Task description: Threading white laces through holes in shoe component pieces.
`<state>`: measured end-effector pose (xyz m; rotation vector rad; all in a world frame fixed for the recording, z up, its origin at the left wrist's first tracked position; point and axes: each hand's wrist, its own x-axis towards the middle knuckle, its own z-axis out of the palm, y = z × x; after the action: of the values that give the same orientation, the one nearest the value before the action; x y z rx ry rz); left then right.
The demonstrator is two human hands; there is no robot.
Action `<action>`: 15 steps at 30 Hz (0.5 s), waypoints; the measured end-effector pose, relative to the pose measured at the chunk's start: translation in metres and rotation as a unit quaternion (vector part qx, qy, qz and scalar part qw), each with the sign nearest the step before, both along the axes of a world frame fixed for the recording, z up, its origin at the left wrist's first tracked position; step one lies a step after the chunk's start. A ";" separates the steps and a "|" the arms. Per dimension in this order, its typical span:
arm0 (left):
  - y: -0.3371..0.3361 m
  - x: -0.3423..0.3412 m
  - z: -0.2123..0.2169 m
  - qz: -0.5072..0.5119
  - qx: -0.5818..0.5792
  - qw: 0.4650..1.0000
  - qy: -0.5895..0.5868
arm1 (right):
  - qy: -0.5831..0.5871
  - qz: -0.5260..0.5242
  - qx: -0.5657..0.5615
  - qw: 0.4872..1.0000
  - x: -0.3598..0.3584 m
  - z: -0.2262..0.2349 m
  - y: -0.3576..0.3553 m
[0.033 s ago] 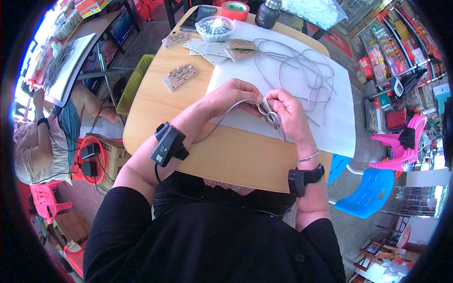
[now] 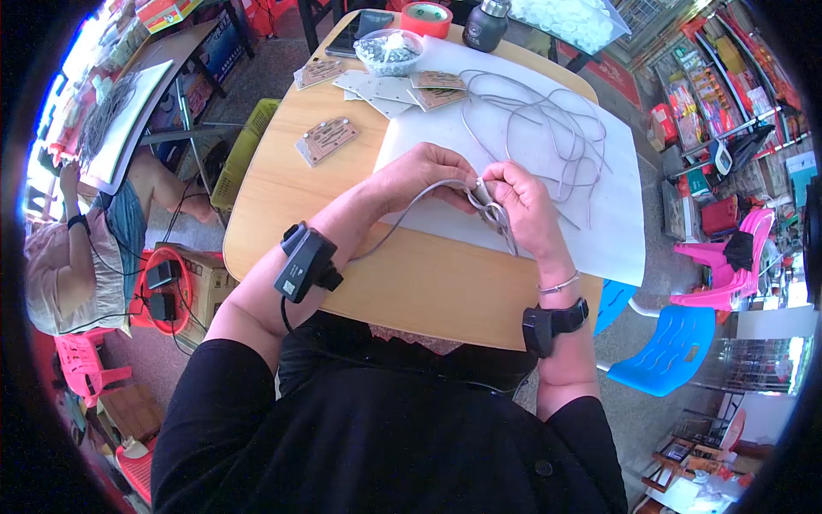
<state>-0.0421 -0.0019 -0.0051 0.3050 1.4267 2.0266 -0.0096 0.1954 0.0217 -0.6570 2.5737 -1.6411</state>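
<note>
Over the near edge of the white sheet (image 2: 514, 137), my left hand (image 2: 431, 177) and my right hand (image 2: 527, 206) meet, fingertips pinched close together. Between them is a thin grey cord (image 2: 414, 206), gathered into a small loop, with a little whitish piece at the pinch point that is too small to make out. One length of the cord bends back from my left hand toward my left forearm. Other strands hang below my right hand's fingers. The fingers partly hide what they grip. More loose grey cords (image 2: 561, 128) lie tangled on the sheet beyond my right hand.
Flat pinkish boards with slots (image 2: 325, 140) lie on the wooden table (image 2: 282, 197). Behind them stand a clear tub of small parts (image 2: 390, 53), an orange-red tape roll (image 2: 425, 19) and a dark bottle (image 2: 487, 26). A blue chair (image 2: 664, 351) is at right; another person sits at far left.
</note>
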 end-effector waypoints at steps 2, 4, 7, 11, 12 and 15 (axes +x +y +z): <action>0.000 0.000 0.001 0.000 0.000 1.000 -0.003 | 0.087 0.006 0.008 0.996 -0.002 -0.003 0.000; 0.000 0.001 0.002 0.004 0.001 1.000 -0.006 | 0.057 0.004 -0.013 0.998 -0.001 -0.002 0.001; -0.001 0.000 -0.002 0.006 -0.001 1.000 -0.005 | -0.021 -0.012 -0.058 0.998 0.004 0.005 -0.005; 0.001 -0.001 0.001 0.002 -0.013 1.000 -0.007 | -0.051 -0.036 -0.085 0.994 0.003 0.000 -0.004; 0.001 -0.001 0.000 0.002 -0.013 1.000 -0.007 | -0.051 -0.036 -0.085 0.994 0.003 0.000 -0.003; 0.000 -0.002 -0.001 0.001 -0.018 1.000 -0.004 | -0.057 -0.022 -0.071 0.996 0.002 -0.001 -0.002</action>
<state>-0.0439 -0.0016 -0.0057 0.2793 1.4564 1.9992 -0.0074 0.1929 0.0205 -0.5001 2.4274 -1.8310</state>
